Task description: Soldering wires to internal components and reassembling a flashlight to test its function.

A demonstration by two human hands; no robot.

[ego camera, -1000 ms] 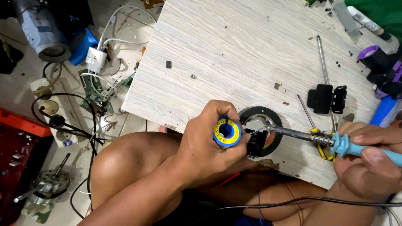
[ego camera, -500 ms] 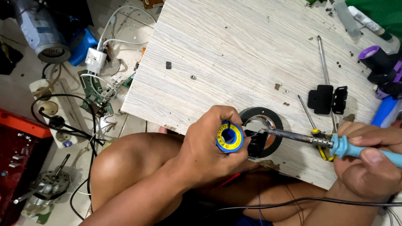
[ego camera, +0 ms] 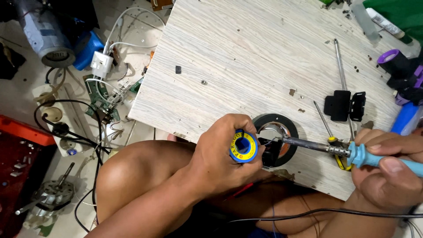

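**Ana:** Head view shows the left hand wrapped around a little solder spool, blue and yellow, with its grip pressed tight on it. The right hand has its grip closed on the blue handle of a soldering iron.

**Ben:** Where does the hot tip go?

**Ana:** It points at a round black speaker lying near the front edge of the wooden desk. The tip sits right by a small dark part on the speaker's side. A thin solder wire seems to reach there too, but it is too fine to be sure.

**Ben:** So which step is it?

**Ana:** Joining a wire to the speaker, it looks like. Next, the person likely needs steady hands, with the tip and solder meeting on one tiny spot.
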